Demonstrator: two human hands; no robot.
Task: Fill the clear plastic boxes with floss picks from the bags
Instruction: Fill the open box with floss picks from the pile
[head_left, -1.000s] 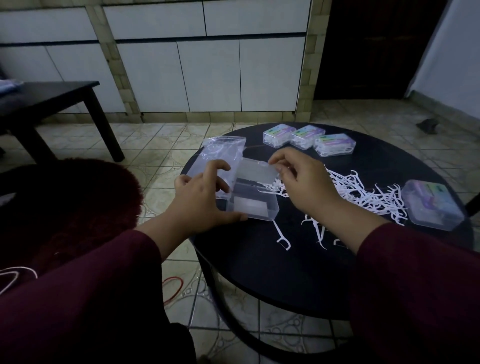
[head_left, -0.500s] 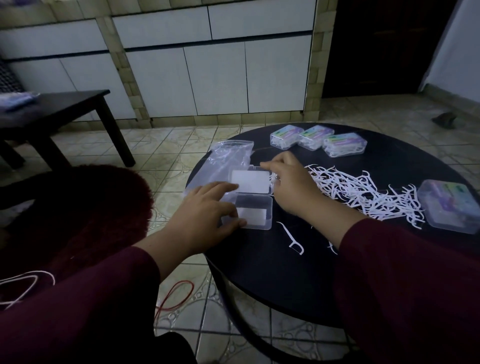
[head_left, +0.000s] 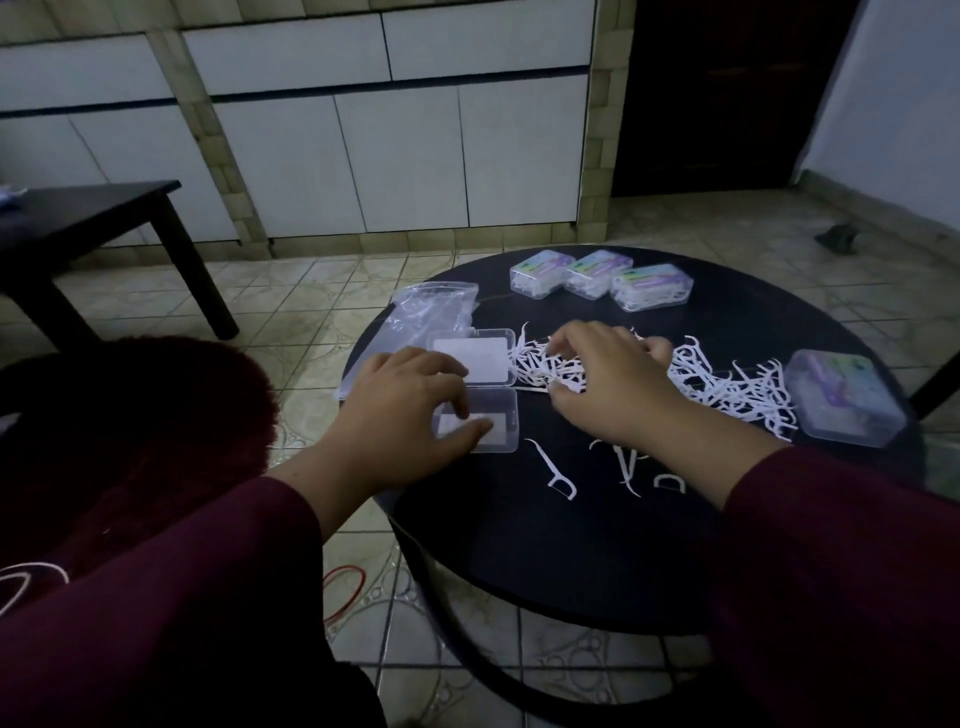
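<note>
An open clear plastic box (head_left: 501, 426) lies flat at the left of the round black table (head_left: 571, 561), its lid (head_left: 470, 358) folded back away from me. My left hand (head_left: 400, 410) rests on the box's base, thumb and fingers pressing it down. My right hand (head_left: 613, 384) is spread, palm down, over the left end of a pile of white floss picks (head_left: 727, 384), fingers curled into the picks. An empty clear bag (head_left: 426, 312) lies behind the box.
Three closed, filled boxes (head_left: 597, 278) stand in a row at the table's far edge, and another closed box (head_left: 841, 397) sits at the right. A few loose picks (head_left: 556, 473) lie near me. A dark red furry seat (head_left: 156, 415) and a black side table (head_left: 93, 208) are on the left.
The box's lid has been laid fully back and flat. My right hand left the lid and moved right onto the pile of picks. My left hand stays on the box.
</note>
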